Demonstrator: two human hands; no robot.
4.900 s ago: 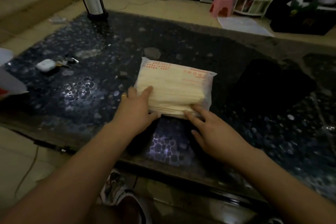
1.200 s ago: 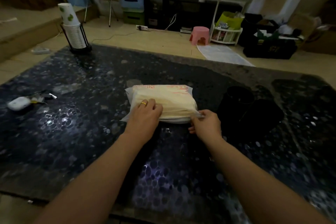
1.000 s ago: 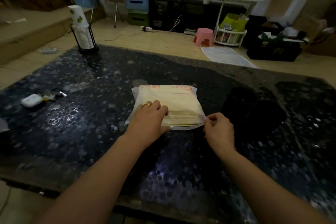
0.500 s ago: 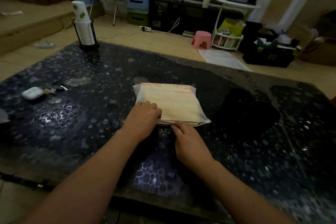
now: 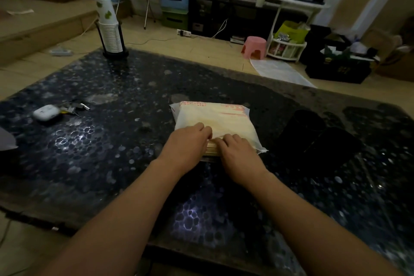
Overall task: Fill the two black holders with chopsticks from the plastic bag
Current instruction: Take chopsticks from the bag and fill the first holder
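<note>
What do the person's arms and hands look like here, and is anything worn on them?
Both forearms are bare up to the edge of the picture; no sleeve, watch or bracelet shows. The left hand and the right hand wear no gloves. No ring can be made out on either hand in this dim picture, but some fingers are partly hidden.

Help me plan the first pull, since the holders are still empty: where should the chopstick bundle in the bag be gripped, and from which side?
Probably grip the bare chopstick ends showing at the plastic bag's near, open edge, coming from the person's side. The bundle lies flat, lengthwise away from them, so it should slide straight out toward them. The left hand and right hand are already there.
</note>
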